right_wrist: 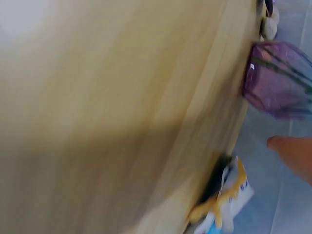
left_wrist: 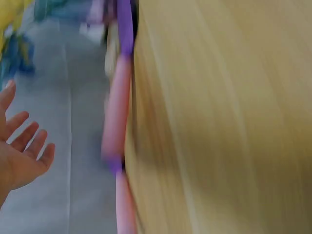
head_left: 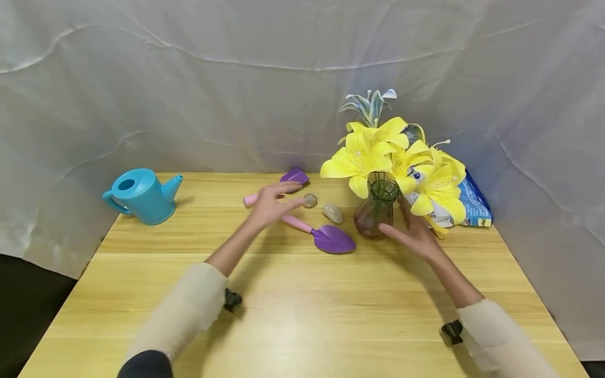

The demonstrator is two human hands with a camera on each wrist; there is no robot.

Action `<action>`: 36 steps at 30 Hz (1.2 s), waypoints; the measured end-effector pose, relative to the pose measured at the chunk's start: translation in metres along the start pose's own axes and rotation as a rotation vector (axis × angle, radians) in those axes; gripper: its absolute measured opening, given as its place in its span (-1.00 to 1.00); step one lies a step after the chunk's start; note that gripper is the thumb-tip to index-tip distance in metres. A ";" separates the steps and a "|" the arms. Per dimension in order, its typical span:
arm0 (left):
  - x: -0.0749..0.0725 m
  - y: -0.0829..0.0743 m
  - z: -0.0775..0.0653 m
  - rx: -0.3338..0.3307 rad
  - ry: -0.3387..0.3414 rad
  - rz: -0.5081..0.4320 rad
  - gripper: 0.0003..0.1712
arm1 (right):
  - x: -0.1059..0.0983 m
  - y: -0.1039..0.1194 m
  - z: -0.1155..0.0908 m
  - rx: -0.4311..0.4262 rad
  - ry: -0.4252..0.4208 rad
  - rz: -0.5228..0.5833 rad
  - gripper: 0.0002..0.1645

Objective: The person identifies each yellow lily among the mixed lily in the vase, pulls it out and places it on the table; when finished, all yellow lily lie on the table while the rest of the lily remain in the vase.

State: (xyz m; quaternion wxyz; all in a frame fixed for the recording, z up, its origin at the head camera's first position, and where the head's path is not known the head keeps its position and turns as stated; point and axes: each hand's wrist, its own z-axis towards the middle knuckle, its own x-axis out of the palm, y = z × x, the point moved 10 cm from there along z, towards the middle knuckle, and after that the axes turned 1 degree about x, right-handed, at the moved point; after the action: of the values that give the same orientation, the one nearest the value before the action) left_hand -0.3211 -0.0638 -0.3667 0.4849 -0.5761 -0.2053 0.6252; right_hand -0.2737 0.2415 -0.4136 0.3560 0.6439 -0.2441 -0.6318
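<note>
Pale wood [head_left: 331, 315] bears a see-through purple vase [head_left: 366, 220] holding yellow, speckled lilies [head_left: 361, 155].

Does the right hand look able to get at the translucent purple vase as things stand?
Probably yes: the right hand is beside the translucent purple vase, with nothing visible between them; the yellow-petalled flowers sit higher.

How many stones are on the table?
2. One stone shows just past the thumb tip of the left hand; the other lies between it and the vase. More could be hidden behind the vase.
</note>
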 end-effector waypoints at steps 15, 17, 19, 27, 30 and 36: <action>0.106 -0.065 0.027 -0.153 -0.213 -0.675 -0.77 | 0.008 0.045 0.023 -0.204 -0.081 0.282 0.08; 0.110 -0.069 0.028 -0.160 -0.208 -0.715 -0.79 | 0.009 0.043 0.023 -0.190 -0.078 0.271 0.12; 0.110 -0.077 0.026 -0.162 -0.212 -0.724 -0.80 | 0.010 0.043 0.024 -0.179 -0.072 0.266 0.11; 0.090 -0.100 0.018 -0.081 -0.317 -0.618 -0.86 | 0.017 0.054 0.026 -0.239 -0.019 0.286 0.06; 0.080 -0.109 0.017 -0.007 -0.377 -0.557 -0.86 | 0.018 0.056 0.026 -0.248 0.000 0.287 0.03; 0.059 -0.124 0.012 0.163 -0.486 -0.577 -0.88 | 0.016 0.054 0.026 -0.235 -0.016 0.281 0.00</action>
State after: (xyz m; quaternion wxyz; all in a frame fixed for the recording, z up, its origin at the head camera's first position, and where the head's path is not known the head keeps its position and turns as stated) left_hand -0.2787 0.0451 -0.2935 0.6223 -0.2891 -0.4177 0.5955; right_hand -0.2906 0.1916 -0.3807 0.5118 0.5522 -0.2589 -0.6050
